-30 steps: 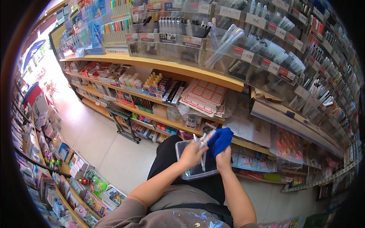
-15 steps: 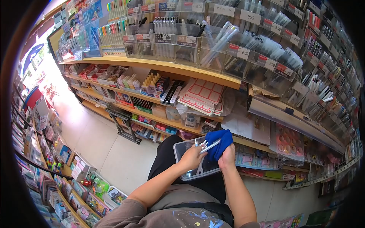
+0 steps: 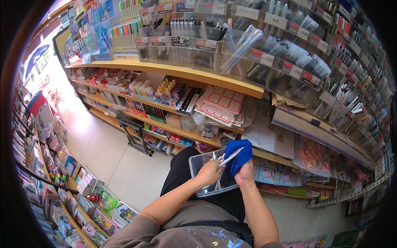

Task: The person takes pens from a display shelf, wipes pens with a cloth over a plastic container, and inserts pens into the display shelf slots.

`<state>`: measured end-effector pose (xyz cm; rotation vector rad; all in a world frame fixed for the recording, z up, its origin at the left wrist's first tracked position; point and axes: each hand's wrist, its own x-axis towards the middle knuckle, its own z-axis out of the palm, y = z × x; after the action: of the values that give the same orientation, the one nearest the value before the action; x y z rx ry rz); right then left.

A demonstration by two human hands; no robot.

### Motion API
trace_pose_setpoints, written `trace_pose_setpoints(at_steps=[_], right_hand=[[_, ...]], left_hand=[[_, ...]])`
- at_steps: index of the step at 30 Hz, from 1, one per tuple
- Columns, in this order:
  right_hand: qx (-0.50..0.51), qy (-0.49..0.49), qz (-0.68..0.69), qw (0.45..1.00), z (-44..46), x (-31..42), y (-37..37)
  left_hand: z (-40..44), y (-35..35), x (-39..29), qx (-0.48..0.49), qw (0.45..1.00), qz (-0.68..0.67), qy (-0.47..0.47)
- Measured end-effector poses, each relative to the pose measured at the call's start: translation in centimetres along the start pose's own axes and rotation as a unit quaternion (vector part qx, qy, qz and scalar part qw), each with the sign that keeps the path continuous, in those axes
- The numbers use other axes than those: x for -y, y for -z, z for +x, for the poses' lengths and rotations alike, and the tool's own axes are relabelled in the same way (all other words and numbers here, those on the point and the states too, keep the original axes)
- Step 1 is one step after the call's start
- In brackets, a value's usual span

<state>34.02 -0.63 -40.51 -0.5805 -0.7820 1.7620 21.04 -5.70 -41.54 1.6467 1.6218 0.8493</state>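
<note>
My left hand [image 3: 209, 172] is closed around several slim pens [image 3: 232, 156], whose white and silvery barrels point up and to the right. My right hand [image 3: 245, 173] grips a blue cloth [image 3: 243, 153] bunched up against the far ends of those pens. Under both hands a clear plastic box [image 3: 215, 191] rests on my lap. A divider shows inside it, but my hands and the cloth cover much of the interior.
Ahead, clear pen racks [image 3: 182, 56] with price tags stand on a wooden shelf [image 3: 165, 68]. Lower shelves hold boxed goods and stacked red-bordered label sheets [image 3: 221, 103]. A black folding frame [image 3: 134, 132] leans on the shelves. Stocked shelving [image 3: 66, 198] lines the left.
The blue cloth and my right hand have shifted slightly left and down, leaving more of one pen's length uncovered. My left hand keeps its hold almost in place.
</note>
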Motion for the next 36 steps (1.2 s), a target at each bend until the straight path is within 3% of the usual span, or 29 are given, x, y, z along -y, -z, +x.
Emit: trace_pose_setpoints(at_steps=[4,7,10,13,14,15,17,18,21,31,34,36], right_hand=[[0.017,0.035,-0.238,0.97,-0.4,-0.6,-0.2],[0.053,0.034,-0.284,0.957,-0.6,-1.0,-0.3],[-0.067,0.05,-0.158,0.984,-0.4,-0.6,-1.6],[-0.104,0.037,-0.007,0.994,0.7,0.5,-1.0],[-0.082,0.046,0.016,0.995,0.8,0.5,-0.3],[-0.091,0.029,-0.032,0.995,0.8,0.2,0.0],[-0.111,-0.011,-0.13,0.985,0.2,-0.4,0.5],[-0.081,-0.033,-0.211,0.974,0.0,-0.7,0.8],[-0.012,-0.037,-0.379,0.925,0.0,-1.6,0.6],[0.081,0.023,-0.512,0.855,-0.3,-1.2,0.1],[0.099,0.052,-0.516,0.849,-0.3,-1.6,0.4],[0.111,0.043,-0.533,0.837,-0.3,-1.3,0.3]], left_hand=[[-0.1,-0.4,0.3,-0.049,0.998,-0.02,-0.033],[-0.1,-0.4,0.4,-0.057,0.998,-0.01,-0.037],[-0.3,0.0,-0.2,-0.056,0.998,-0.008,-0.033],[-0.2,0.0,0.2,-0.04,0.998,-0.046,0.012],[0.0,-0.5,1.2,-0.101,0.994,-0.028,-0.02],[0.4,0.5,0.8,-0.039,0.995,-0.079,0.052],[0.8,1.1,0.2,-0.09,0.975,-0.202,0.035],[1.3,1.2,0.5,-0.128,0.974,-0.187,-0.018],[1.7,2.3,-0.2,-0.135,0.954,-0.267,0.026],[1.0,2.1,-0.2,-0.153,0.952,-0.257,0.058],[1.6,1.3,0.7,-0.205,0.932,-0.298,0.004],[1.6,1.7,0.9,-0.21,0.916,-0.342,0.027]])
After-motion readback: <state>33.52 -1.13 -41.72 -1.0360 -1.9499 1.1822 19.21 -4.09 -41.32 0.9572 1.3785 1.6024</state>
